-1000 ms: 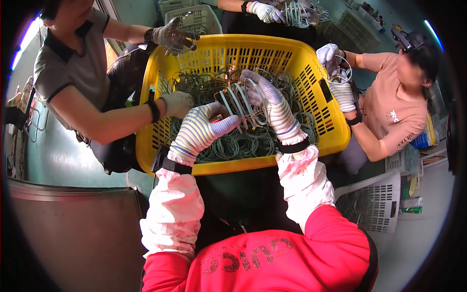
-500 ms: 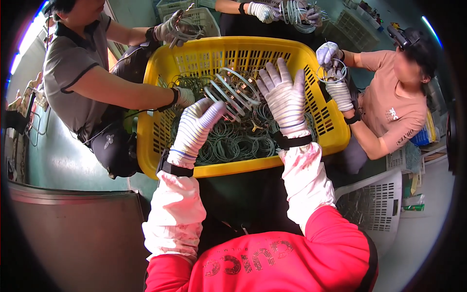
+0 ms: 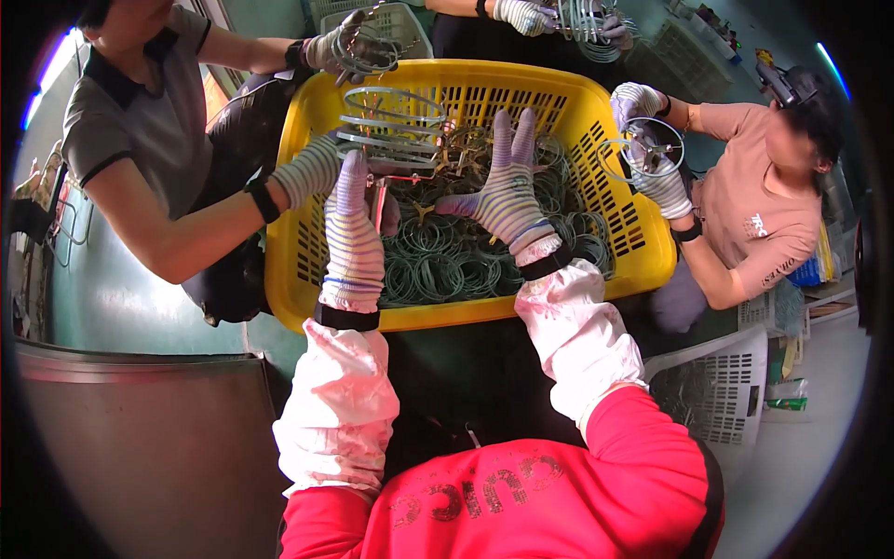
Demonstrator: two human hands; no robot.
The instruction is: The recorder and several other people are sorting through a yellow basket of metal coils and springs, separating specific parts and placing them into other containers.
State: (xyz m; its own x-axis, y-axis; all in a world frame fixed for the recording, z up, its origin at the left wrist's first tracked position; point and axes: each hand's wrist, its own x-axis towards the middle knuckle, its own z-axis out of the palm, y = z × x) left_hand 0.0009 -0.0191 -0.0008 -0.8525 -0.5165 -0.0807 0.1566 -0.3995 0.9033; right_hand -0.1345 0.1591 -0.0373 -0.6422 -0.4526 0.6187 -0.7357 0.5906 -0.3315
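My left hand [image 3: 354, 238], in a striped knit glove, is at the left part of the yellow basket. It appears closed on the lower end of a stack of grey metal rings [image 3: 391, 126], which stands about upright; part of the grip is hidden. A co-worker's gloved hand [image 3: 312, 172] reaches to the same stack from the left. My right hand [image 3: 507, 186], in a matching glove, is held over the basket with thumb and two fingers stretched out, holding nothing. Below both hands lie many loose grey rings [image 3: 456, 279] and some brass-coloured pieces.
The yellow slotted basket [image 3: 643, 275] stands before me. At the right, a co-worker [image 3: 754, 186] holds a ring with a three-armed centre [image 3: 643, 144]. Across the basket, another person holds several rings [image 3: 587, 28]. A white crate [image 3: 731, 391] is at my right, a metal panel [image 3: 140, 438] at my left.
The ring stack has moved left and turned from tilted to upright. My right hand has turned, folding some fingers. The left co-worker's hand has come up from the basket to the stack.
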